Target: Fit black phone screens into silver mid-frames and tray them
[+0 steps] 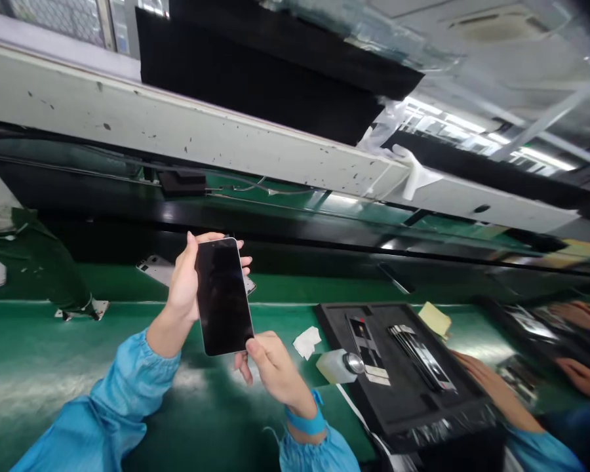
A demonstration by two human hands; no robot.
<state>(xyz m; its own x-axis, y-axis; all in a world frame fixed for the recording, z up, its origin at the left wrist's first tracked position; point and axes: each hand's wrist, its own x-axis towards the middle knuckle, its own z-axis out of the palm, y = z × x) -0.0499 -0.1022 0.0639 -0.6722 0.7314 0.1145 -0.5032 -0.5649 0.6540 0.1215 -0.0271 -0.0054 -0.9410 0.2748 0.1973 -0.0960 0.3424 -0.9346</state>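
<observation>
A smartphone (223, 298) with a dark screen and a thin light frame is held up over the green bench. My left hand (185, 278) wraps around its left side, with fingertips showing past the right edge. At the lower right corner, my right hand (273, 367) pinches the phone between thumb and fingers. A blue band circles my right wrist, and both sleeves are blue. Behind the phone lies a pale phone housing (156, 269), partly hidden by my left hand and the phone.
To the right, a black tray (383, 413) holds several phone parts. A bottle with a metal cap (338, 366), a crumpled white tissue (307, 342) and a yellow pad (435, 319) lie around it. A co-worker's hand (496, 387) is at its right edge. A shelf beam (226, 134) crosses above.
</observation>
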